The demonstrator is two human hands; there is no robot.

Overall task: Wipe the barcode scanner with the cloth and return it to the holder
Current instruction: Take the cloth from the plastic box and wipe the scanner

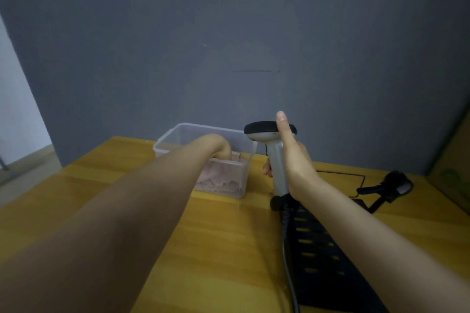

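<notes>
**A:** While the right hand (292, 160) holds the barcode scanner (273, 150) upright above the middle of the worktop (114, 185), fingers wrapped round its grey handle and thumb up against the head, the left hand (218, 148) is down inside the clear tub (178, 134) near the far edge.

**B:** Going for the cloth (218, 178), that pinkish heap in there. Has it got hold?

**A:** Can't tell; the wrist hides those fingers.

**B:** Risks?

**A:** I'd watch the cable (287, 249). It hangs from the handle down toward the near edge, across the black slotted panel (323, 256). Swing the scanner wide and it could snag there or pull taut.

**B:** And the tub looks light. A caught cloth might drag it along.

**A:** Agreed. The holder (391, 185) stands toward the far right corner, well apart from the tub, seemingly empty.

**B:** Room to work?

**A:** Plenty at the left and near-left; the right side is tighter, with a cardboard box (455, 173) at that edge.
</notes>
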